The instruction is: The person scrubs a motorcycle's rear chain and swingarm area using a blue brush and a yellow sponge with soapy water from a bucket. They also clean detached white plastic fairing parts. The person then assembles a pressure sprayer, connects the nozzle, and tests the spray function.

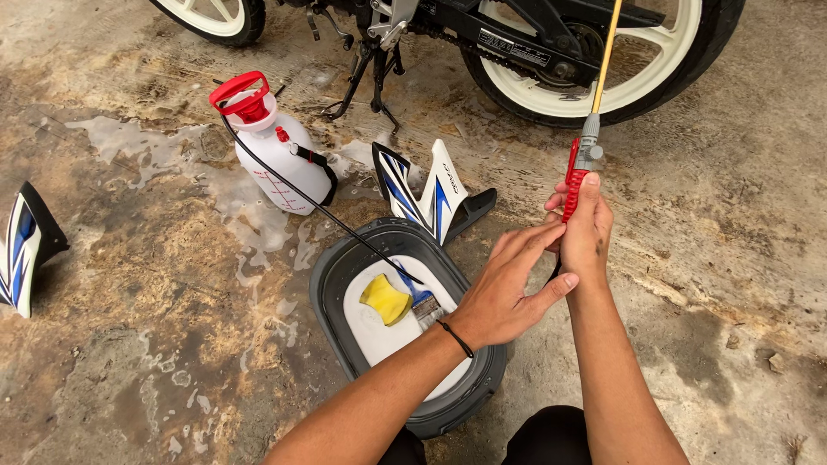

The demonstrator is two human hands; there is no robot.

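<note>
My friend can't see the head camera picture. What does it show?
A right hand grips a red sprayer handle, the left hand touching it. Below sits a dark tub with a yellow sponge, near a white pump sprayer and motorcycle wheel.

One head-worn camera looked steeply down from close above the wet, stained concrete floor (172,284). It faced forward toward a motorcycle's white-rimmed rear wheel (603,60) at the frame's top.

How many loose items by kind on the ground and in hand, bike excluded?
Pump sprayer tank: 1
Spray wand, in right hand, left hand touching: 1
Fairing panels: 2
Grey tub: 1
Yellow sponge: 1
Brush: 1
Total: 7
</note>
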